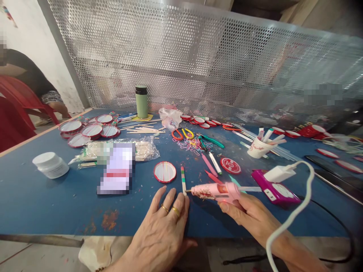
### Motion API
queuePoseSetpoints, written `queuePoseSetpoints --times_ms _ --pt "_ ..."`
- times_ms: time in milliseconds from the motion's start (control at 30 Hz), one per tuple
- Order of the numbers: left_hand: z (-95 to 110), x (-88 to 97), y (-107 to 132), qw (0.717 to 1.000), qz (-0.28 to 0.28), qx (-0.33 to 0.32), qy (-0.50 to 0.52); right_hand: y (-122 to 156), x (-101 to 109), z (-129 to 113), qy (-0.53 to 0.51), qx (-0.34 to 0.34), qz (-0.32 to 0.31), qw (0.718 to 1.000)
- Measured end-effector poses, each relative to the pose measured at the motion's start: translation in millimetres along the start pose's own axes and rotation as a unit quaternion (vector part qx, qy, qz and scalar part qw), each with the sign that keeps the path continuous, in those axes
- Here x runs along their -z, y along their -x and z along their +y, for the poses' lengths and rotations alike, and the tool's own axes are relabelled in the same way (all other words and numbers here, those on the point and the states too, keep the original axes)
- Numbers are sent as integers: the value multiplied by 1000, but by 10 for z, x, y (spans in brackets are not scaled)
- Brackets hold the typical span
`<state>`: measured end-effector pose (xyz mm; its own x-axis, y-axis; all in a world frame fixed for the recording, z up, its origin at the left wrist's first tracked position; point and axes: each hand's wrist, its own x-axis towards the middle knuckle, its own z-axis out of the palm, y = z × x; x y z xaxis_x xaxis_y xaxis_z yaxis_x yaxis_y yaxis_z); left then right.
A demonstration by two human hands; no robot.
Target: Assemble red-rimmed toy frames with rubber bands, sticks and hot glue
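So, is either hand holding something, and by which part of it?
The right hand grips the pink glue gun by its handle. The left hand is at the near end of the striped stick; any grip there cannot be told.

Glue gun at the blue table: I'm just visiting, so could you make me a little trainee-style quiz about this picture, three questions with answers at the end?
1. Which hand holds the pink glue gun?
2. True or false: the green tumbler stands upright.
3. Which of these is nearest the glue gun's nozzle?
A) white jar
B) striped craft stick
C) paper cup

Key:
1. The right hand.
2. True.
3. B.
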<state>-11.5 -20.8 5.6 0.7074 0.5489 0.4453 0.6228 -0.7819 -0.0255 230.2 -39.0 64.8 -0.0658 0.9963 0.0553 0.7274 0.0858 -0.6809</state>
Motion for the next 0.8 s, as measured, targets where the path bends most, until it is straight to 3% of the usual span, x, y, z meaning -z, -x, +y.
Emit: queuePoseSetpoints --times_ms 300,467,600,700,767,800 --pt "-1 -5 16 999 36 1 16 91 10 189 -64 -41 7 997" --pt "-11 28 25 997 62 -17 48 132 57 275 -148 29 43 988" --pt "-34 -114 58 988 136 -37 69 201 158 353 -22 37 152 988" --pt "-67 -246 74 971 219 -49 80 294 249 383 104 47 207 972" --pt "-107 -256 94 966 235 -55 90 359 305 383 150 52 215 964" --pt "-138 -233 112 971 215 -53 89 386 329 384 163 52 221 960"
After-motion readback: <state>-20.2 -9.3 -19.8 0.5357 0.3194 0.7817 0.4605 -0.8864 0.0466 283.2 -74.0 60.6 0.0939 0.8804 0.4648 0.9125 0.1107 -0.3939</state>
